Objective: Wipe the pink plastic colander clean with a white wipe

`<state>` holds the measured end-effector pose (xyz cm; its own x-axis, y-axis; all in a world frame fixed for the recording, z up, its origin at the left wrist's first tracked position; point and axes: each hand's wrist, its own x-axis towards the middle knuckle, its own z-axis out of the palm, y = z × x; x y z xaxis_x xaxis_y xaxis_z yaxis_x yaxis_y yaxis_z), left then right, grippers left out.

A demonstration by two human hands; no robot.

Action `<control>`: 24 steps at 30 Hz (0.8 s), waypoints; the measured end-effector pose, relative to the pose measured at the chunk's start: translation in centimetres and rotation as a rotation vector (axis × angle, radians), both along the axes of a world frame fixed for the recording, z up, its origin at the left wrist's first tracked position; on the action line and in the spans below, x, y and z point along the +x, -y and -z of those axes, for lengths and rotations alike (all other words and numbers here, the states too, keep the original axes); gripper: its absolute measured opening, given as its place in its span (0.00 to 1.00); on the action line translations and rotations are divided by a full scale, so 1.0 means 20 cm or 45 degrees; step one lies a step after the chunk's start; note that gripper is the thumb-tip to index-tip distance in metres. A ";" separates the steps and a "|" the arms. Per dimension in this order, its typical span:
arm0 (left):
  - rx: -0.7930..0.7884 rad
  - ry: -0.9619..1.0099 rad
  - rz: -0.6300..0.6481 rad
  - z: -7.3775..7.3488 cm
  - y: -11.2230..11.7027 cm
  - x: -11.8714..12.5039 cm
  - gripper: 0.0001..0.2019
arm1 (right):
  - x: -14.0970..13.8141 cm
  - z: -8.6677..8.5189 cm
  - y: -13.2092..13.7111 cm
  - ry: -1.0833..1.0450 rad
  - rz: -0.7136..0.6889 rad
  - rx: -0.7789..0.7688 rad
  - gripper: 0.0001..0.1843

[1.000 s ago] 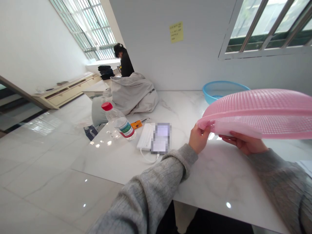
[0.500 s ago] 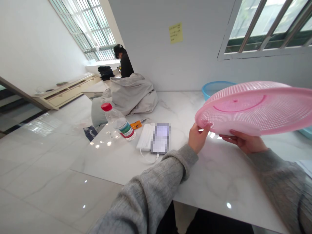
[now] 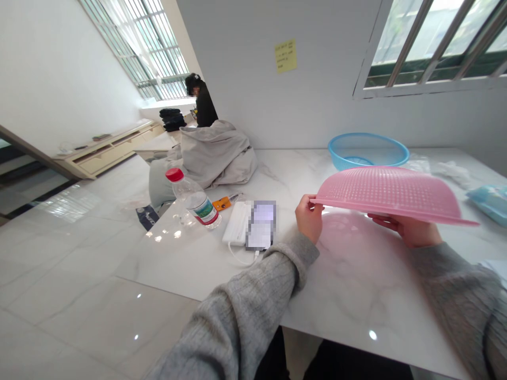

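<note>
A pink plastic colander [image 3: 390, 191] is held upside down and nearly level over the white marble table [image 3: 356, 295], dome upward. My left hand [image 3: 309, 217] grips its rim on the near left. My right hand [image 3: 407, 230] holds the rim further right, with the fingers partly hidden beneath it. Left of my left hand lie a white power bank [image 3: 237, 224] and a pixelated, blurred device [image 3: 261, 225]. Beyond them stands a clear water bottle [image 3: 193, 203] with a red cap.
A blue plastic basin [image 3: 367, 150] sits at the table's far side, with a pale blue package [image 3: 489, 203] at the right. A seated person [image 3: 202, 103] is beyond a bundled beige cloth [image 3: 209, 155]. A glossy tiled floor lies left of the table.
The pink colander has tipped from showing its base to nearly level and has dropped slightly, uncovering more of the blue basin. Both hands still hold it.
</note>
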<state>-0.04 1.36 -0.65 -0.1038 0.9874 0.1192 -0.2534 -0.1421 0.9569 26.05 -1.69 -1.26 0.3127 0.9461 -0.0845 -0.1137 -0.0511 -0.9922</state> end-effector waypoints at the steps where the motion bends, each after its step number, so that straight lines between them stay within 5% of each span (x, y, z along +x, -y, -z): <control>1: -0.013 0.019 0.009 0.01 0.00 0.00 0.07 | -0.01 -0.01 0.01 0.023 0.000 -0.002 0.26; 13: 0.010 0.029 0.125 0.07 -0.02 0.03 0.20 | -0.06 -0.03 0.04 0.005 -0.004 0.012 0.21; 24: -0.047 0.036 0.253 0.05 0.00 0.03 0.17 | -0.06 -0.01 0.04 -0.038 -0.029 -0.021 0.25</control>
